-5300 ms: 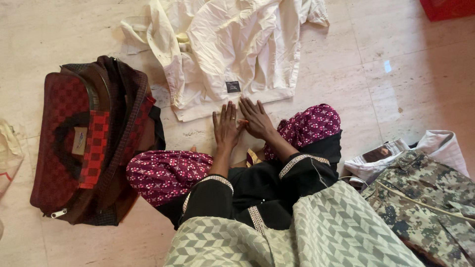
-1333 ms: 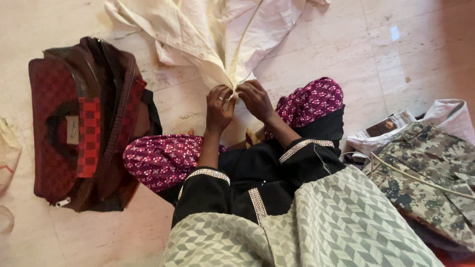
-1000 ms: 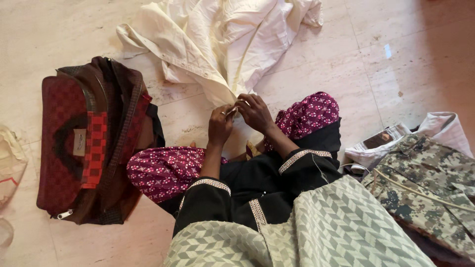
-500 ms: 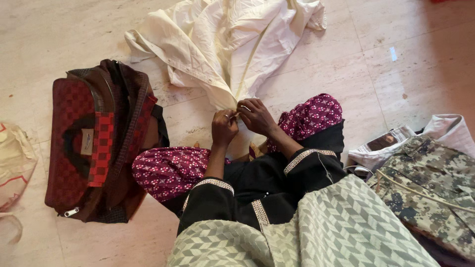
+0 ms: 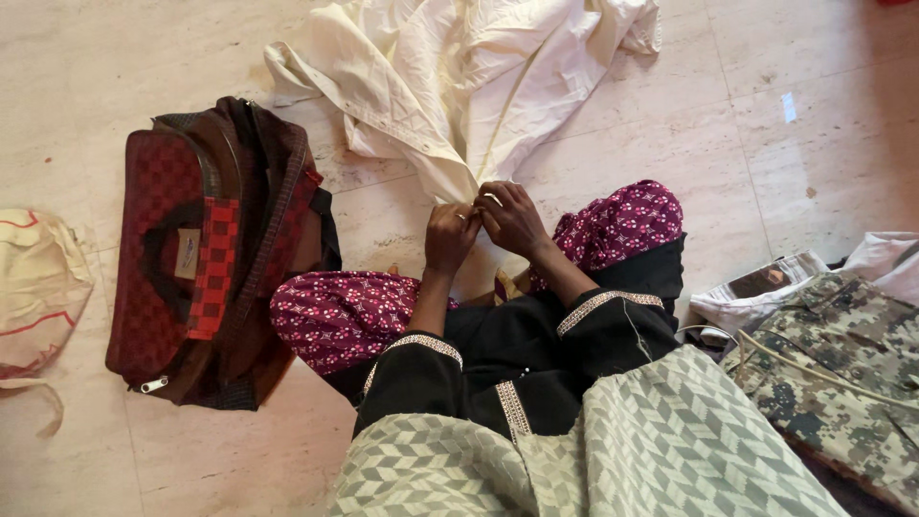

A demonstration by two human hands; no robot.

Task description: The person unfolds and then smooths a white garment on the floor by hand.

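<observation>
A crumpled cream shirt (image 5: 459,77) lies on the pale stone floor (image 5: 670,115) in front of my crossed legs. Its near end is gathered into a narrow bunch. My left hand (image 5: 450,235) and my right hand (image 5: 512,215) meet at that bunch, both pinched shut on the cloth just above my knees. The fingers hide the very edge of the fabric. My legs wear purple patterned trousers (image 5: 335,311), and black sleeves with pale trim cover my forearms.
A dark red checked travel bag (image 5: 206,254) lies open to my left. A cream cloth bag (image 5: 38,287) sits at the left edge. On my right lie a camouflage garment (image 5: 842,354) and a folded white cloth (image 5: 766,287).
Earlier my hands lay flat on the spread shirt; since then they gathered its near edge and hold it bunched. In the last second the view has shifted slightly; the grip is unchanged.
</observation>
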